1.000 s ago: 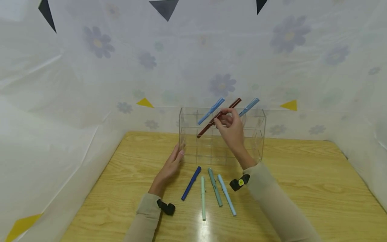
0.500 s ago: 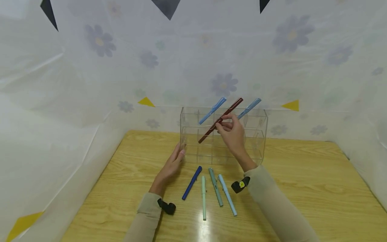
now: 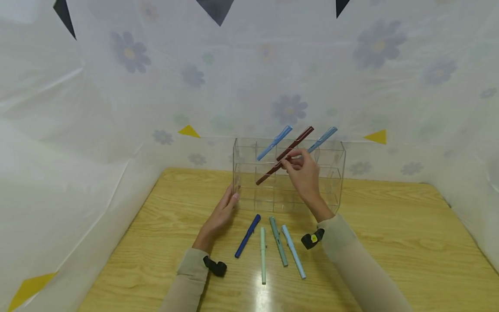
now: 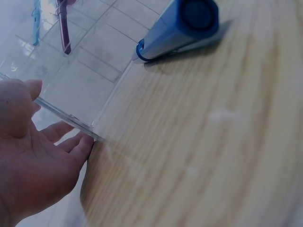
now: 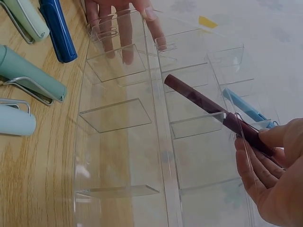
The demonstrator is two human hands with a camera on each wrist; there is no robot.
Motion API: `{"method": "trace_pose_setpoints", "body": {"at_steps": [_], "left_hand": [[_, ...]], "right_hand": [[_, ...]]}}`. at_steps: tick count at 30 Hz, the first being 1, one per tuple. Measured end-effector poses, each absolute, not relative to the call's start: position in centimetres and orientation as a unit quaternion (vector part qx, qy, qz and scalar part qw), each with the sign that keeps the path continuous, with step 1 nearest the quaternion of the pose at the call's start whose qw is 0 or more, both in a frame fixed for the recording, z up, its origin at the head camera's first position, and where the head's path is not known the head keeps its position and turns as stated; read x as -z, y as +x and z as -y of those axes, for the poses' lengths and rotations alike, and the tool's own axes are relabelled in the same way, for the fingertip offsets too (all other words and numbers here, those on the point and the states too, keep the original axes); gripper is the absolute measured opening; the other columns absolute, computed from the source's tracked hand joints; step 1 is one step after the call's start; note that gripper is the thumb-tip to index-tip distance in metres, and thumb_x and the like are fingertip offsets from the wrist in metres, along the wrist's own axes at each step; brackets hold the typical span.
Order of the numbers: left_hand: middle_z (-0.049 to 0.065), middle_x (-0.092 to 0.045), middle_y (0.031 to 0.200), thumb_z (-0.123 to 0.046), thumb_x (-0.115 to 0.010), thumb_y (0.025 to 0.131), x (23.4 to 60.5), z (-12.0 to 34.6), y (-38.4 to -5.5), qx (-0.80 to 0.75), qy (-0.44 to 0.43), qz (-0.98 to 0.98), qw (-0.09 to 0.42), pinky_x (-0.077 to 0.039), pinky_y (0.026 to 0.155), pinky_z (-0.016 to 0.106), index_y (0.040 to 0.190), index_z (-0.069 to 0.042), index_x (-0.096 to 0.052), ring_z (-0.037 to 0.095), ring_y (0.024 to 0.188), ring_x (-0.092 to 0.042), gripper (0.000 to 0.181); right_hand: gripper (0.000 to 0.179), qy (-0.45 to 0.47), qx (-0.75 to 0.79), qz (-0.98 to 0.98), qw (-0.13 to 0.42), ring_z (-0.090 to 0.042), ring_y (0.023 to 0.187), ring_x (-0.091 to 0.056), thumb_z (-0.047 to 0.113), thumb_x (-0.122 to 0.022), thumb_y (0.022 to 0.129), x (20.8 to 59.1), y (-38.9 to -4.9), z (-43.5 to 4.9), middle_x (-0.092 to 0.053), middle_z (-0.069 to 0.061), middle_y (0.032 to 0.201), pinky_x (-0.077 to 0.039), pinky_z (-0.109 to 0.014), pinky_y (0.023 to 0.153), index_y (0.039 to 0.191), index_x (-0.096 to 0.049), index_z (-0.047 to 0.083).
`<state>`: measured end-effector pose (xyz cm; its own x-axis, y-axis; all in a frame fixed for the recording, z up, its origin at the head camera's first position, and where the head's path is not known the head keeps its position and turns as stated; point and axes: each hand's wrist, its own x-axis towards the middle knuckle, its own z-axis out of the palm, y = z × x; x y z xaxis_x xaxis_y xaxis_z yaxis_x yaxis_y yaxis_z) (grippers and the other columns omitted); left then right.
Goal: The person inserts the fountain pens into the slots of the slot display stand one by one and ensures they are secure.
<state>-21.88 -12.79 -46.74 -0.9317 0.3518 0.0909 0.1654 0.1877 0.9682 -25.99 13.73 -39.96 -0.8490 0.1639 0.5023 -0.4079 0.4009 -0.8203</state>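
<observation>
A clear acrylic pen rack with stepped, divided tiers stands on the table. My right hand pinches a dark red pen by its upper end, with the lower end slanting over the middle tier. In the right wrist view the thumb lies over this pen and the fingers under it. Higher on the rack lean a light blue pen, another dark red pen and a grey-blue pen. My left hand rests against the rack's left side, its fingers extended along the panel.
On the wooden table, in front of the rack, lie a dark blue pen, a mint pen, a grey-green pen and a pale blue pen. A flower-patterned sheet hangs behind the table.
The held dark red pen has come down and away from the upper dark red pen, its low end now over the middle tier. My right hand has shifted slightly right and down; the left stays put.
</observation>
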Motion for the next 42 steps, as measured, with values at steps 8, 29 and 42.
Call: {"method": "trace_pose_setpoints", "body": {"at_steps": [8, 29, 42], "left_hand": [[0.016, -0.009, 0.170, -0.022, -0.032, 0.115, 46.4, 12.8, -21.8, -0.609, 0.177, -0.768, 0.087, -0.012, 0.124, 0.051, 0.166, -0.009, -0.001, 0.030, 0.156, -0.008, 0.061], [0.016, -0.013, 0.170, -0.023, -0.031, 0.115, 49.1, 13.1, -23.5, -0.610, 0.173, -0.770, 0.071, -0.013, 0.123, 0.053, 0.167, -0.020, -0.005, 0.031, 0.155, -0.011, 0.059], [0.008, -0.013, 0.170, -0.028, -0.032, 0.115, 49.9, 13.5, -23.8, -0.598, 0.174, -0.781, 0.055, -0.014, 0.124, 0.049, 0.167, -0.023, -0.003, 0.024, 0.156, -0.011, 0.059]], "right_hand": [[0.026, 0.081, -0.525, 0.803, 0.272, -0.027, 0.082, -0.076, 0.014, -0.077, 0.095, 40.0, -25.9, -14.2, -0.077, -0.016, 0.096, -0.059, -0.027, 0.069, 0.114, -0.064, 0.001], [0.019, 0.105, -0.574, 0.774, 0.245, -0.021, 0.078, -0.069, -0.006, -0.067, 0.095, 36.8, -21.0, -17.1, -0.069, -0.030, 0.100, -0.057, -0.019, 0.066, 0.112, -0.063, -0.014], [0.022, 0.101, -0.560, 0.798, 0.199, -0.029, 0.086, -0.070, -0.003, -0.066, 0.096, 37.9, -18.1, -17.8, -0.068, -0.028, 0.103, -0.055, -0.017, 0.067, 0.116, -0.063, -0.012]]}}
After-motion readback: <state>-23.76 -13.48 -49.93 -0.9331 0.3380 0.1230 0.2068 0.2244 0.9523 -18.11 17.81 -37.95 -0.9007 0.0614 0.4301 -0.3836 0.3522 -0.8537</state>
